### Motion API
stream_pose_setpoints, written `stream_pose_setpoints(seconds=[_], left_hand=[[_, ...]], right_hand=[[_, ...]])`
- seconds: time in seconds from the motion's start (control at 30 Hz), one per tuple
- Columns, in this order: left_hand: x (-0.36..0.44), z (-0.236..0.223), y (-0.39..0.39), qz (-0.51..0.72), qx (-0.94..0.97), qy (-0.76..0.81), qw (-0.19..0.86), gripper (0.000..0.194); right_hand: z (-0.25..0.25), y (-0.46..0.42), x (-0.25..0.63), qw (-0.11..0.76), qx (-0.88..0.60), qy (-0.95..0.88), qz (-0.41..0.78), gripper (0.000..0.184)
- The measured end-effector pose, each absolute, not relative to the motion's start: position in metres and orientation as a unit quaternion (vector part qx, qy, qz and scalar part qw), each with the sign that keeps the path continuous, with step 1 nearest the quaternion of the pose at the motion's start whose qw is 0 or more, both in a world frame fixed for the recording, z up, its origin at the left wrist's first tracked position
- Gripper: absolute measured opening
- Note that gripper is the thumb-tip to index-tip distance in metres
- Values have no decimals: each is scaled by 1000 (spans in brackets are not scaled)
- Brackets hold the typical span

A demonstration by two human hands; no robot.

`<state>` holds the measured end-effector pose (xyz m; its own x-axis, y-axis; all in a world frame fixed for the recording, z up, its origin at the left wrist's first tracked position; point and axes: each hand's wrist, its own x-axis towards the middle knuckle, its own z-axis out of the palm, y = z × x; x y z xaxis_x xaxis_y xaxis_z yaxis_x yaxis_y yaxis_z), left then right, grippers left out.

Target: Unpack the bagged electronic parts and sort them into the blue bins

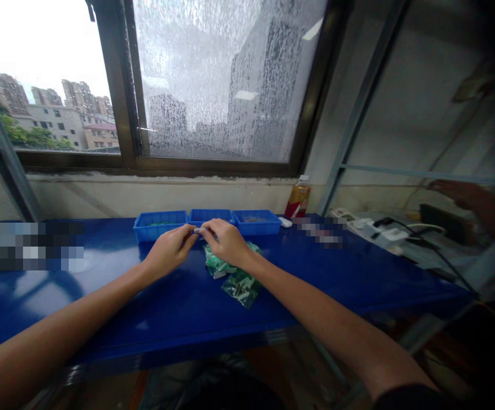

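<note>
Between the fingertips of both hands is a small pale, rod-like piece [198,230], too small to name more exactly. My left hand [170,246] pinches its left end, and my right hand [225,240] pinches its right end. The piece is held above the blue table, just in front of the bins. Below my right hand lies a pile of small green plastic bags [217,263], partly covered by that hand. Nearer the front edge is a clear bag [243,288] with several pale, stick-like pieces inside.
Three blue bins stand along the wall: a left bin [161,232] with green contents, a middle bin [200,215] and a right bin [256,226]. An amber bottle [297,199] and a white object [285,222] sit right of them. Another person's arm [465,193] shows far right.
</note>
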<state>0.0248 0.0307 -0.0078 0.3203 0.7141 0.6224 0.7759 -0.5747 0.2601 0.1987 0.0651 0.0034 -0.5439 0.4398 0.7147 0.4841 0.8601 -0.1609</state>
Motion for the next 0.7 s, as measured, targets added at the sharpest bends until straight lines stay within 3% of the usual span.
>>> stream_pose_setpoints(seconds=[0.37,0.5,0.6,0.7], left_hand=[[24,-9,32,-373,-818,-436,34,28],[23,-8,31,-366,-808,-461,34,27],[22,-8,31,-364,-803,-470,29,26],[22,-8,31,-357,-808,-468,34,26]], right_hand=[[4,65,199,374,-278,-884,-43,30],[4,62,198,396,-284,-873,-10,19],[4,62,199,415,-269,-869,2,29],[3,64,199,415,-245,-876,-7,19]])
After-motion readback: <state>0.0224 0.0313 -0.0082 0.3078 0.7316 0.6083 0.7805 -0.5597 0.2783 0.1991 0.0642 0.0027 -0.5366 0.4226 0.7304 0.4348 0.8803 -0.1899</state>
